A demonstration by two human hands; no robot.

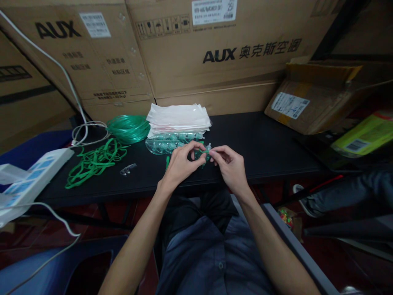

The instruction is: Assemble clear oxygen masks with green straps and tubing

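My left hand [184, 162] and my right hand [231, 167] are close together over the front of the black table. Between their fingertips is a thin green strap [204, 151], pinched from both sides. A small whitish clear piece [208, 146] shows just above the strap, with more green beneath, partly hidden by the fingers. Just behind my left hand lies a clear plastic bag [166, 143] with greenish clear parts inside. A short green strip end [167, 162] pokes out beside my left wrist.
A stack of white pouches [178, 116] stands behind the bag. To the left are coiled green tubing [129, 128], a tangle of green straps [96, 162], small clear pieces [128, 169] and a white power strip [39, 176]. Large cartons [245, 82] line the back; a box [294, 102] sits right.
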